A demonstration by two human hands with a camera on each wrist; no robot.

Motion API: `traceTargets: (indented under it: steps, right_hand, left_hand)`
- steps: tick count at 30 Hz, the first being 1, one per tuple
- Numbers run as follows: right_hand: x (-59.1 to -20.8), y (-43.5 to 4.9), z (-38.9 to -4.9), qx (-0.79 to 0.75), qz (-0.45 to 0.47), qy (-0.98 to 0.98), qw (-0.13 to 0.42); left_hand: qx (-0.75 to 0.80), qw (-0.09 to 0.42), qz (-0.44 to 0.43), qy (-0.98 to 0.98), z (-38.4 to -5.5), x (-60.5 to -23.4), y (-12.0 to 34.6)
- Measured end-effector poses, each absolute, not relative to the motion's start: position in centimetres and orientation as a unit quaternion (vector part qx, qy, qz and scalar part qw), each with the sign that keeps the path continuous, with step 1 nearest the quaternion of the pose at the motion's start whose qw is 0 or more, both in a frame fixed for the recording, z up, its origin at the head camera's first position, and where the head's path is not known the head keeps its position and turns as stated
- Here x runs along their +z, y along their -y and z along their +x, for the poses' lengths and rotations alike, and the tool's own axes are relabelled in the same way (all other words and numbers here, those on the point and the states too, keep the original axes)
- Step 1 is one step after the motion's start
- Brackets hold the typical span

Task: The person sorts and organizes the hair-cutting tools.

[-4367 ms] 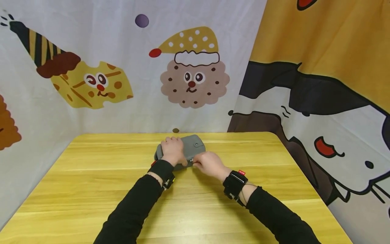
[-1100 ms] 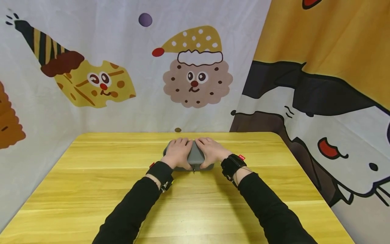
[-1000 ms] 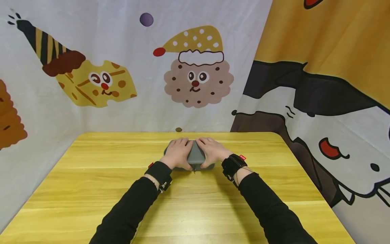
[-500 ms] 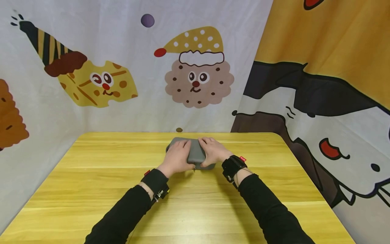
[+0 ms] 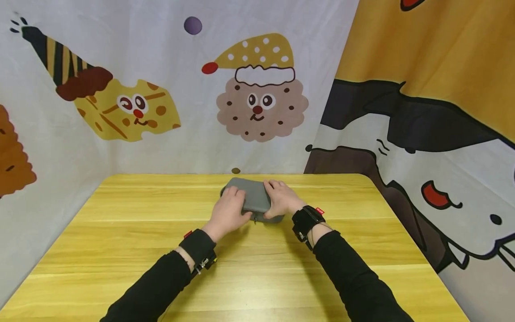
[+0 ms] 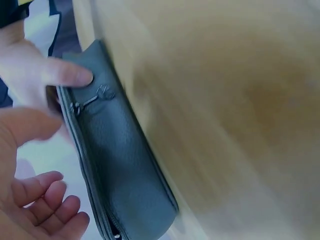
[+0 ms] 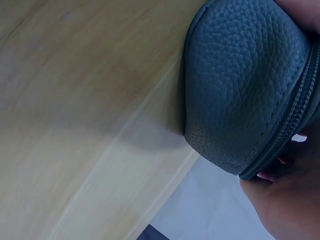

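A grey, pebbled leather zip pouch sits near the table's far edge. My right hand grips its right end, thumb on the near side and fingers over the top. In the left wrist view, that thumb presses close to the metal zipper pull, which hangs against the pouch's side. My left hand is at the pouch's left front, its fingers loosely bent and holding nothing. The right wrist view shows the dark zipper running along the pouch's edge, with the right-hand fingers partly hidden behind it.
The pouch rests on a yellow wood-grain table. Behind the table hangs a curtain printed with cartoon figures, close to its far edge. Each wrist wears a black strap with a small device.
Earlier the right hand pinched at the zipper; then both hands held the pouch's top. Since then the left hand has come off it, leftward and nearer. The right hand stays on it.
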State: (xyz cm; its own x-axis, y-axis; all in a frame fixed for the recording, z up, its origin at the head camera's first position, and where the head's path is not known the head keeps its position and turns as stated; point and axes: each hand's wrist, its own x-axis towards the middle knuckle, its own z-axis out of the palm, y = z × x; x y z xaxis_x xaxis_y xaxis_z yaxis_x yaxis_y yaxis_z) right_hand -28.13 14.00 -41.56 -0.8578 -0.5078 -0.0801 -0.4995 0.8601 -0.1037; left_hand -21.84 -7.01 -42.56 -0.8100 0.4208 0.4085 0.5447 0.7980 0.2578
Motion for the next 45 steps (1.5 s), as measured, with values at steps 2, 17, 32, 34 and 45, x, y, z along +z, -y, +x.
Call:
traceTargets:
  steps: [2, 17, 32, 34, 45]
  right_hand:
    - [-41.6, -13.9, -28.2, -0.043, -0.259, -0.964, 0.053]
    - [-41.4, -13.5, -27.9, -0.043, -0.235, -0.969, 0.062]
    - [-41.4, -13.4, -27.8, -0.024, -0.214, -0.975, 0.057]
    - [-41.4, -13.4, -27.9, -0.021, -0.214, -0.975, 0.060]
    - [-41.5, -13.5, -27.9, -0.020, -0.212, -0.975, 0.064]
  left_hand:
    - [-0.191, 0.180, -0.260, 0.929, -21.4, -42.7, 7.0]
    - [-0.232, 0.123, -0.190, 0.946, -19.9, -43.4, 6.0]
    - [-0.242, 0.095, -0.170, 0.951, -20.3, -43.6, 4.8]
    - [-0.236, 0.091, -0.168, 0.953, -20.4, -43.7, 4.5]
    - [-0.155, 0.096, -0.147, 0.972, -21.4, -44.3, 3.2]
